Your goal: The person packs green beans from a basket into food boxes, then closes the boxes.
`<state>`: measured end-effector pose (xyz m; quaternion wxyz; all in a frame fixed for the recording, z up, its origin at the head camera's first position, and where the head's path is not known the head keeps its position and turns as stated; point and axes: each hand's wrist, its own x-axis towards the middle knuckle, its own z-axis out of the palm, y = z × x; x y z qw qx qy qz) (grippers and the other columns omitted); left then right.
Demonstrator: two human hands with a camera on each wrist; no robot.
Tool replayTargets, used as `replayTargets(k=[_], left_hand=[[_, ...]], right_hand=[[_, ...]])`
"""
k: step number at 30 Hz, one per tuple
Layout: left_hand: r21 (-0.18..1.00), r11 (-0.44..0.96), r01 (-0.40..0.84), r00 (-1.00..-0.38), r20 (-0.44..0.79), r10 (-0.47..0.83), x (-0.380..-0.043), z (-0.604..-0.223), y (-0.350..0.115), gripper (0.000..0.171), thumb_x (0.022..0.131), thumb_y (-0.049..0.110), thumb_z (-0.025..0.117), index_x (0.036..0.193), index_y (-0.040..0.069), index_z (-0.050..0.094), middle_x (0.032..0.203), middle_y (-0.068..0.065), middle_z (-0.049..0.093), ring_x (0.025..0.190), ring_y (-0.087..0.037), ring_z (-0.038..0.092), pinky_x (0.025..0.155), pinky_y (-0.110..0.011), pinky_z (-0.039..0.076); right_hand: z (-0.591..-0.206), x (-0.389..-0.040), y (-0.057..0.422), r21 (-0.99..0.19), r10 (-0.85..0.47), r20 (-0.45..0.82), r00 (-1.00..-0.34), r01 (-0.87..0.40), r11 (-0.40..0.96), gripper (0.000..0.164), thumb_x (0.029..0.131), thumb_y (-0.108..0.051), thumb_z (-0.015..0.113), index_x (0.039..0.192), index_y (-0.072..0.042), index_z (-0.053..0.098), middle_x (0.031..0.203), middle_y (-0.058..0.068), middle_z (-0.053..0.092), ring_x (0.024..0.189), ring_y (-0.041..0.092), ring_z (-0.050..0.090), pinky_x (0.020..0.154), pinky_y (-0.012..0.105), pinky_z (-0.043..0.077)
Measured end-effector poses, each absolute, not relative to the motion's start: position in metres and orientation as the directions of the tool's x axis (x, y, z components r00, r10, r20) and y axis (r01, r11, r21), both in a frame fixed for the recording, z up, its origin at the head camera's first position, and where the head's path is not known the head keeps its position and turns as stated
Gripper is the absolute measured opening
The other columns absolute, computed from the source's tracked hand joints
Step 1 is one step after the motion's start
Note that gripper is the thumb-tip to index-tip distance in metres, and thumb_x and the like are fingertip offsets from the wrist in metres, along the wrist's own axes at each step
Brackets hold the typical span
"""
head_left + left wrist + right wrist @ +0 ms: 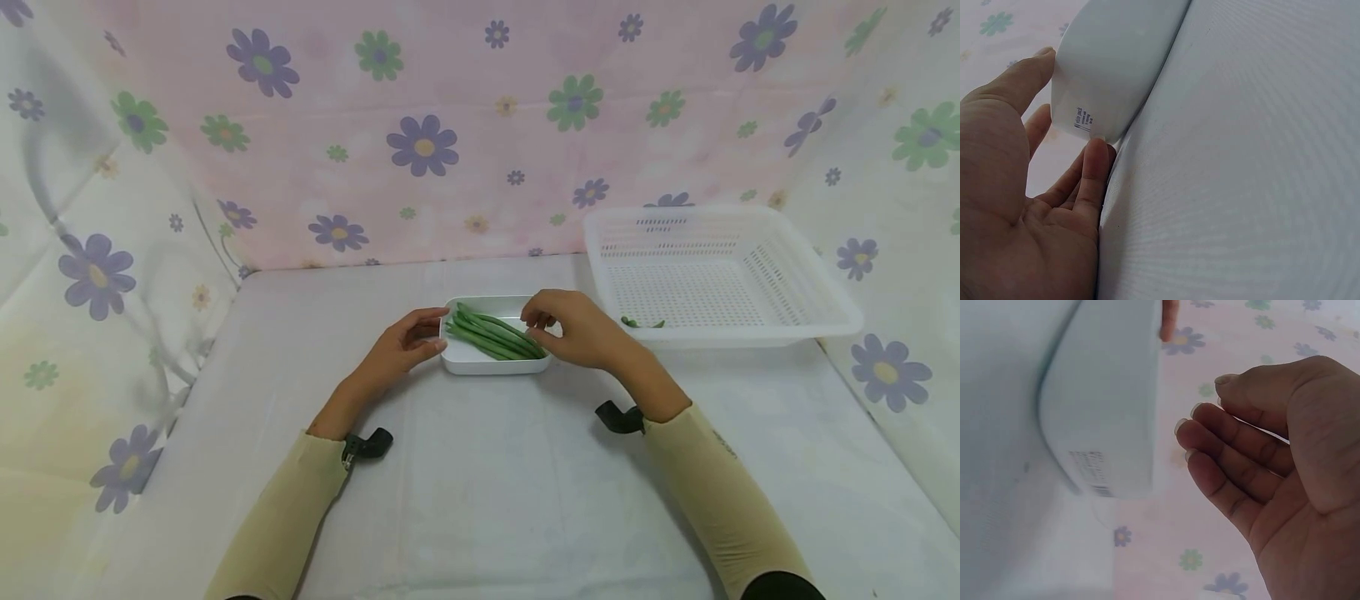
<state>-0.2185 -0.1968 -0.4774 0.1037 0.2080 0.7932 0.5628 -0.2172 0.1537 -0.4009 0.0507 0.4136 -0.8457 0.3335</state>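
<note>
Several long green beans [491, 335] lie side by side in a small white tray [459, 367]. At the tray's left end is my left hand [408, 340], its thumb and fingertips against the outer wall. From the left wrist view, the tray's end wall [1110, 62] has small printed marks, and my left hand [1029, 194] touches it with fingers spread around the corner. My right hand [573, 327] hovers over the tray's right end, close to the bean tips. Seen from the right wrist, my right hand [1285, 450] has loosely bent fingers and nothing between them.
A large white perforated basket [750, 337] stands at the back right, with a few small green bean bits [633, 322] in its near left corner. White cloth [480, 467] covers the table. Flowered curtains [465, 192] hang behind and at both sides.
</note>
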Motion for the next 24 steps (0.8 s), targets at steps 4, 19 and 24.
replayTargets(k=[4,19,24], left_hand=[[0.936,0.279,0.215,-0.890,0.070,0.451,-0.219,-0.478,-0.197,0.057,0.105,0.019,0.071,0.158,0.026,0.050,0.151,-0.010,0.056,0.140,-0.028,0.055,0.114,-0.036,0.049],[0.938,0.279,0.204,-0.893,0.062,0.446,-0.219,-0.481,-0.198,0.055,0.106,0.023,0.070,0.157,0.029,0.051,0.151,-0.008,0.056,0.140,-0.027,0.055,0.112,-0.040,0.051],[0.939,0.275,0.205,-0.892,0.064,0.447,-0.220,-0.481,-0.198,0.054,0.106,0.022,0.070,0.157,0.027,0.052,0.151,-0.008,0.056,0.140,-0.027,0.055,0.111,-0.037,0.052]], right_hand=[[-0.391,-0.215,0.160,-0.505,-0.657,0.393,-0.643,-0.748,0.430,0.015,0.096,-0.002,0.076,0.111,-0.005,0.071,0.106,0.010,0.074,0.092,0.020,0.070,0.082,0.043,0.061],[-0.358,-0.208,0.196,-0.518,-0.530,0.467,-0.708,-0.705,0.484,0.016,0.097,0.002,0.073,0.110,-0.006,0.073,0.105,0.002,0.075,0.091,0.017,0.071,0.082,0.035,0.058],[-0.351,-0.209,0.212,-0.519,-0.464,0.453,-0.761,-0.648,0.557,0.015,0.101,0.000,0.070,0.114,-0.007,0.072,0.108,0.002,0.076,0.094,0.018,0.071,0.084,0.034,0.056]])
